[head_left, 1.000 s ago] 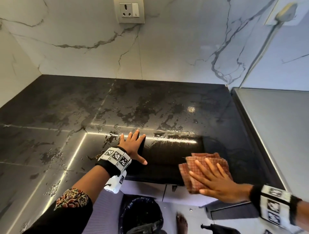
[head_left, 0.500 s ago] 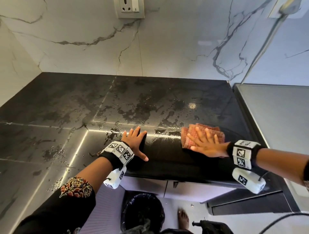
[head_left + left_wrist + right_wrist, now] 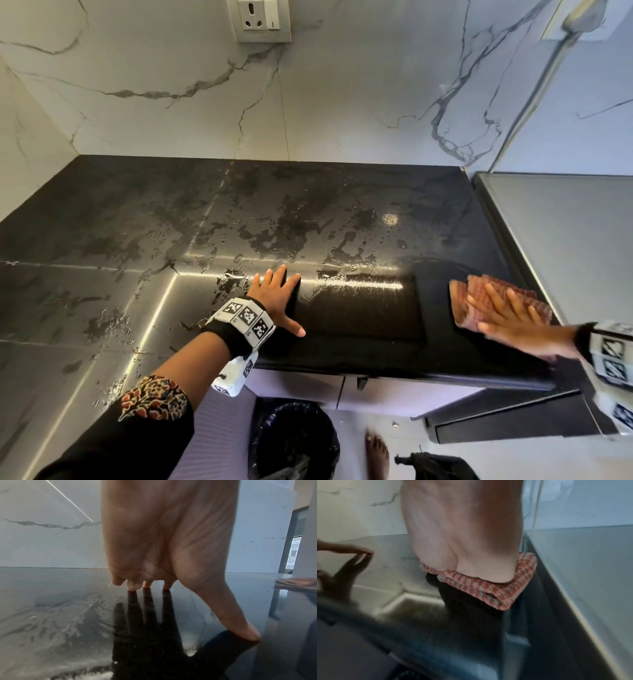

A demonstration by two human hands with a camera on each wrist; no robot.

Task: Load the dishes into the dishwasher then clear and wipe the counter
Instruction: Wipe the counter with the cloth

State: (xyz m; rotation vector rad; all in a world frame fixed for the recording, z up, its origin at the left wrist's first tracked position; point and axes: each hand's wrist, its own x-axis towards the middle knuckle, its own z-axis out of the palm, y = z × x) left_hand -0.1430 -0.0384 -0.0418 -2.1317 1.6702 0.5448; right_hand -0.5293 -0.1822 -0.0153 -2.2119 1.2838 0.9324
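Right hand (image 3: 510, 320) presses flat, fingers straight, on folded checked cloth (image 3: 479, 298) at near right of wet black counter (image 3: 308, 212); left hand (image 3: 275, 301) splayed flat mid-counter. Risk: far puddles get missed, or braced left palm slips on the wet film

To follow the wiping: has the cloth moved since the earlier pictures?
Yes. The cloth under the right hand went from the counter's front edge away, then right toward the grey appliance top.
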